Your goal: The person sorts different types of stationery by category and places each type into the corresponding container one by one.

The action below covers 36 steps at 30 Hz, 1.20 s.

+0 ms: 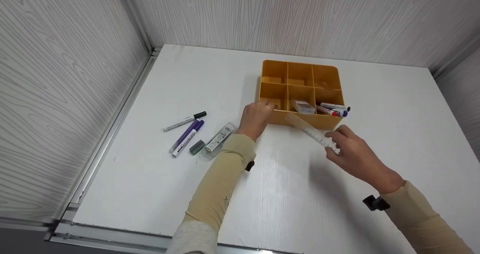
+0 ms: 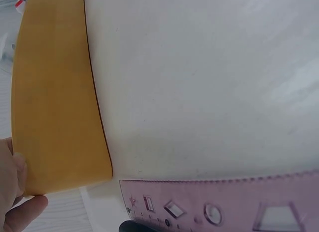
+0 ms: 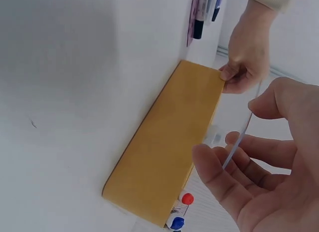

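A yellow divided organizer box (image 1: pixel 304 120) stands on the table, its compartments facing up. My left hand (image 1: pixel 256 117) grips the rim at its front left corner; the left wrist view shows its thumb and fingers (image 2: pixel 27 212) at that corner. My right hand (image 1: pixel 352 153) pinches a clear ruler (image 1: pixel 309 130) by one end, in front of the box. In the head view the ruler's far end overlaps the box's front wall. Seen edge-on in the right wrist view, the ruler (image 3: pixel 239 139) lies between the thumb and fingers. Several markers (image 1: pixel 333 109) and a small clear case (image 1: pixel 303 107) occupy front compartments.
Left of the box lie a black-capped marker (image 1: pixel 185 121), purple markers (image 1: pixel 187 137), a dark green eraser-like block (image 1: pixel 197 147) and a clear package with a printed label (image 1: pixel 221 137). A pink stencil ruler (image 2: pixel 194 207) lies near the box's corner. Wood-grain panels (image 1: pixel 240 18) border the table.
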Each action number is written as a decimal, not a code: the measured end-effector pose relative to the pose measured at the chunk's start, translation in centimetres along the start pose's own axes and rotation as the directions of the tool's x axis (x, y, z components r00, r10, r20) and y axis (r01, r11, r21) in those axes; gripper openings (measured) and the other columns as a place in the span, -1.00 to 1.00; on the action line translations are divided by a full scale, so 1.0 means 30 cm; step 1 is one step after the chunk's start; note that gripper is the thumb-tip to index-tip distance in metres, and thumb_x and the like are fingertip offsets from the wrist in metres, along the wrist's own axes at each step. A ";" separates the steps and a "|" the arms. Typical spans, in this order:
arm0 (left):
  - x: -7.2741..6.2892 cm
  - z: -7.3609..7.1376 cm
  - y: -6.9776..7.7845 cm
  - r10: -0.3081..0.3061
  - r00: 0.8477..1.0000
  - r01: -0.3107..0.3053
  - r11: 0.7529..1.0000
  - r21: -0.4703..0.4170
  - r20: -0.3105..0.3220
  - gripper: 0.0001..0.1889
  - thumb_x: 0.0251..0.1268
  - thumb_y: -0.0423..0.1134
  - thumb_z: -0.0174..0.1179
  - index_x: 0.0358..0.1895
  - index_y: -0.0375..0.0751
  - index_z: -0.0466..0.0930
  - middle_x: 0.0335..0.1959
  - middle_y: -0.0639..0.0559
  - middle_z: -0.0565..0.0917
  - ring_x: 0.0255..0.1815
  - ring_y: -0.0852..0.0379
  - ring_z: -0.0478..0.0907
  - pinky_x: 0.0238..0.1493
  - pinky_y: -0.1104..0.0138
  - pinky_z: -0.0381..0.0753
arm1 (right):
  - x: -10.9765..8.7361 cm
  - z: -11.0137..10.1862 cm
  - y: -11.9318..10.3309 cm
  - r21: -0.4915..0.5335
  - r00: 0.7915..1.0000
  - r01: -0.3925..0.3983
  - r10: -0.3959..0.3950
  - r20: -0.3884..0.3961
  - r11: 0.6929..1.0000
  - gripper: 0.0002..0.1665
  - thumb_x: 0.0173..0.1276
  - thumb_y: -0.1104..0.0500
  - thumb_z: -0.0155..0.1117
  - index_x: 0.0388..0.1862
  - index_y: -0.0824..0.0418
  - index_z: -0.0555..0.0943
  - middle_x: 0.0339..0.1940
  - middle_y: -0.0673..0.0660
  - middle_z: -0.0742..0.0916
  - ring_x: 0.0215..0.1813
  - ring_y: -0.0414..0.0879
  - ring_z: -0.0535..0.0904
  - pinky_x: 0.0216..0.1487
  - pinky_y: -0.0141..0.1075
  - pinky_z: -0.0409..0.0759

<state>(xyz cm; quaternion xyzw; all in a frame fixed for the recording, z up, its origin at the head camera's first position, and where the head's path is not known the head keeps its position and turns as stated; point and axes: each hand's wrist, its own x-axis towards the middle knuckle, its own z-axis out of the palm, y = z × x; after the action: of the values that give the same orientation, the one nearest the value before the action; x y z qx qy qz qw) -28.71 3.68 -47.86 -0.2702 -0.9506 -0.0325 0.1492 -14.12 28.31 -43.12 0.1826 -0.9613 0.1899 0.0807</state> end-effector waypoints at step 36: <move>-0.007 -0.002 -0.004 -0.001 1.000 0.001 0.999 -0.037 0.000 -0.75 0.33 -0.43 0.20 0.00 -0.11 0.68 -0.15 0.03 0.74 -0.24 0.12 0.70 -0.19 0.35 0.70 | 0.217 -0.159 0.183 -0.074 0.969 -0.238 0.232 -0.084 0.968 -0.66 0.37 0.28 0.16 0.06 0.42 0.56 -0.13 0.45 0.56 -0.21 0.28 0.55 -0.19 0.18 0.60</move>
<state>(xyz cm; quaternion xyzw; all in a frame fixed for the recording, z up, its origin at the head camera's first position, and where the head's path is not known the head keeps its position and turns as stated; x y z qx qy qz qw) -28.57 3.46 -47.86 -0.2723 -0.9500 -0.0504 0.1443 -21.80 32.84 -39.12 0.0565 -0.9796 0.1643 0.1010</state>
